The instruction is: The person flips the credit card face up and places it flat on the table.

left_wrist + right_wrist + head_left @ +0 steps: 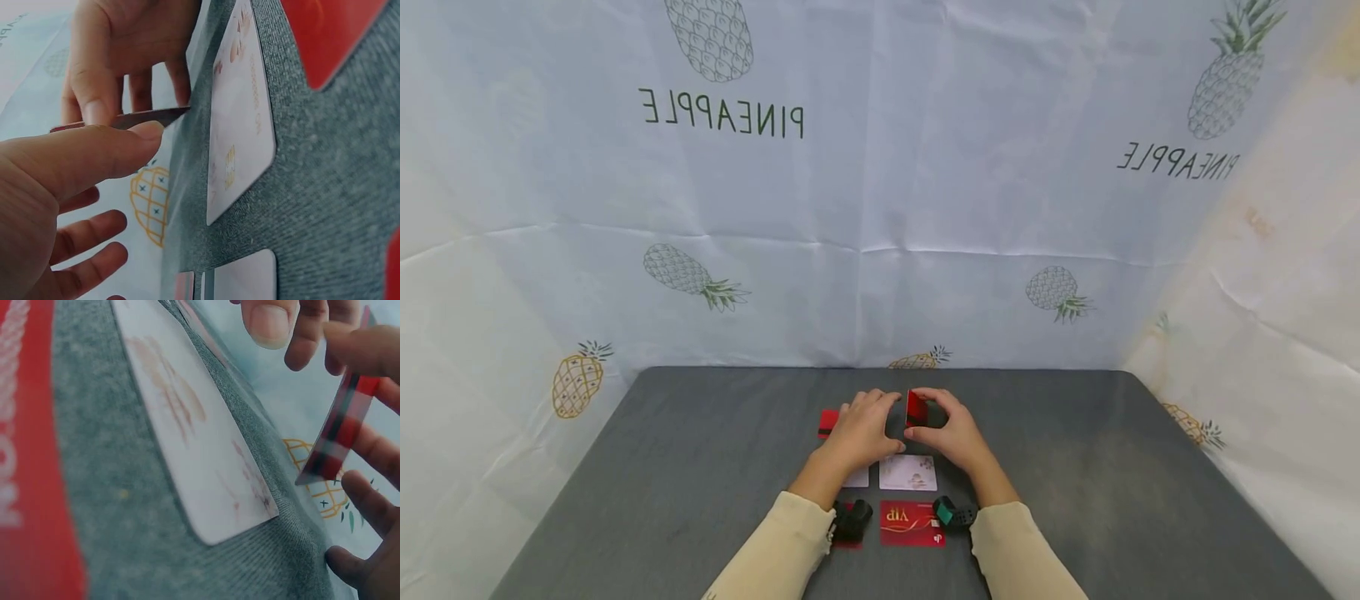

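Observation:
My right hand [953, 429] pinches a red card [916, 408] with a dark stripe, thumb on one side and fingers on the other. The card stands on its edge, tilted, above the far middle of the table. Just to its left, my left hand [862, 429] has its fingers spread and loosely bent, with nothing between them. In the left wrist view the left thumb [119, 150] overlaps the held card [140, 117]; the right wrist view shows a gap between them. Below both hands lies a pale card [908, 472] with a floral print.
A red VIP card [912, 523] lies nearest me on the right. Another red card [849, 545] is mostly hidden by the left wrist camera. Partly covered by the left hand and forearm are a red striped card [827, 422] and a pale card [858, 478]. Printed cloth hangs behind the grey table [700, 467].

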### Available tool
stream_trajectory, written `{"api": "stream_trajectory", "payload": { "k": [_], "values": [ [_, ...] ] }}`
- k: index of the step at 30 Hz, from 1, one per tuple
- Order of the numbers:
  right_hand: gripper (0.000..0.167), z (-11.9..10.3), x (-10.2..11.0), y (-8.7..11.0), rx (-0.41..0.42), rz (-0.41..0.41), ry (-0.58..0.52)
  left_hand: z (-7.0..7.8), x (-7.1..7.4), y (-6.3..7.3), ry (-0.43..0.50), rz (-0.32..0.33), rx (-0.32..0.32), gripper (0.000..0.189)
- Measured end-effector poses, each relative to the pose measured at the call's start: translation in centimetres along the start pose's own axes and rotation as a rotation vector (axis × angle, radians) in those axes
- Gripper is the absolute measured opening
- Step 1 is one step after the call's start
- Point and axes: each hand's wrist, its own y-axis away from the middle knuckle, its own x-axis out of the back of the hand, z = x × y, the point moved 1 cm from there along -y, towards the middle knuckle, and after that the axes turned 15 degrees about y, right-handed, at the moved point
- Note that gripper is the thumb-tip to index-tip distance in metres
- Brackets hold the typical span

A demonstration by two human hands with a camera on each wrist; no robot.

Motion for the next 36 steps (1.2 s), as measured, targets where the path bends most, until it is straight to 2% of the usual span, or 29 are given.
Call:
{"api": "stream_trajectory", "payload": {
  "k": [10,16,25,31,36],
  "values": [
    [0.059,0.0,0.5,0.0,-0.006,-0.103,-0.278,0.1,-0.1,-0.1,0.028,-0.058,0.010,0.075],
    [0.056,0.1,0.3,-0.1,-0.017,-0.153,-0.411,0.0,-0.2,0.0,0.062,-0.065,0.027,0.075],
    [0.067,0.6,0.1,0.2,0.035,-0.193,-0.565,-0.3,-0.2,0.2,0.120,-0.104,0.075,0.065],
    [0.064,0.9,0.3,0.1,0.017,-0.195,-0.540,-0.7,0.0,0.1,0.187,-0.119,0.104,0.060],
    [0.059,1.4,0.4,-0.1,-0.050,-0.148,-0.357,-1.0,0.3,-0.1,0.169,-0.074,0.118,0.056]
  ]
}}
